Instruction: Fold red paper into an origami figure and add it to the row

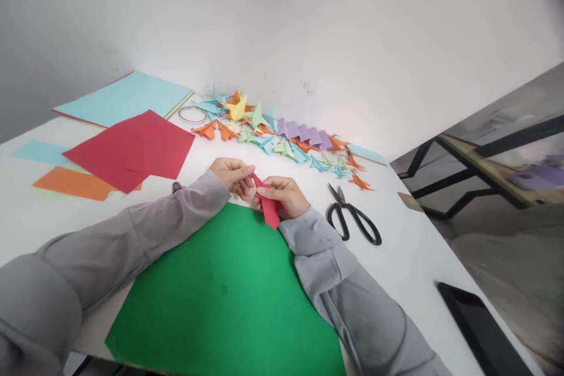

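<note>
A narrow piece of folded red paper (270, 213) is held between my two hands, above the far edge of a large green sheet (220, 288). My left hand (232, 176) pinches its pointed upper end between thumb and forefinger. Lower down, my right hand (286, 195) grips the same paper, with the thumb pressed on its front. The wider end hangs down towards me. Fingers hide part of the folds. To the right of my right hand lie black-handled scissors (352, 214), blades pointing away and slightly apart.
Along the wall lie several folded paper figures (264, 132) in many colours. Red sheets (132, 150), orange paper (73, 183) and a blue stack (127, 97) are on the left, near a tape roll (192, 114). A black phone-like device (480, 326) sits by the right table edge.
</note>
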### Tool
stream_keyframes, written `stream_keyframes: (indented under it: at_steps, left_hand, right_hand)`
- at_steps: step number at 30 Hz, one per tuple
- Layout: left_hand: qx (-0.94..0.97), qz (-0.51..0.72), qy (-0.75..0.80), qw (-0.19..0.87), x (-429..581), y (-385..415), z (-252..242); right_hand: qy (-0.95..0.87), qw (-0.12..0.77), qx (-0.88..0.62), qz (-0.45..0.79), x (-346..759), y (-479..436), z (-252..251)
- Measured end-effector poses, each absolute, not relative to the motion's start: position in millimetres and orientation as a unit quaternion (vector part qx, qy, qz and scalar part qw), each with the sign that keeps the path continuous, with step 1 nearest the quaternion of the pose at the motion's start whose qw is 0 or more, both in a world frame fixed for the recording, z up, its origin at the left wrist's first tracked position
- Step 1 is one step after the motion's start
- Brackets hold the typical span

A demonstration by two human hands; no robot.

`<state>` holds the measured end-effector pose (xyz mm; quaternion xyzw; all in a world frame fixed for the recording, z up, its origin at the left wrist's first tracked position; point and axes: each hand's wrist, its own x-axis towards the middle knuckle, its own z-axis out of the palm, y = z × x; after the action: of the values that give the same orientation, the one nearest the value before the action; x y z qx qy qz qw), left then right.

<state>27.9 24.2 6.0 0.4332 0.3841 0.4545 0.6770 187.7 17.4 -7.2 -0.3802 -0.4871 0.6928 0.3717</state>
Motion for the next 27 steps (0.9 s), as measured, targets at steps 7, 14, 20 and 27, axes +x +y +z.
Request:
stream_keyframes:
  at_steps: [7,14,20,27]
  left_hand:
    - [0.454,0.446,0.432,0.639,34.3,20.7,9.3]
    - [0.492,0.468,0.444,0.584,36.4,17.7,8.7]
    - [0.464,0.460,0.437,0.618,34.6,16.7,11.5]
    - [0.442,0.486,0.419,0.627,32.6,19.8,9.7]
  right_hand:
    - [-0.485,0.379,-0.381,0.690,186.5,17.1,-6.2]
    - [-0.478,0.373,-0.384,0.696,185.1,16.4,-4.3]
    - [-0.484,0.370,-0.382,0.695,186.1,16.7,-4.7]
    - [-0.486,0.373,-0.372,0.698,186.4,18.1,-6.2]
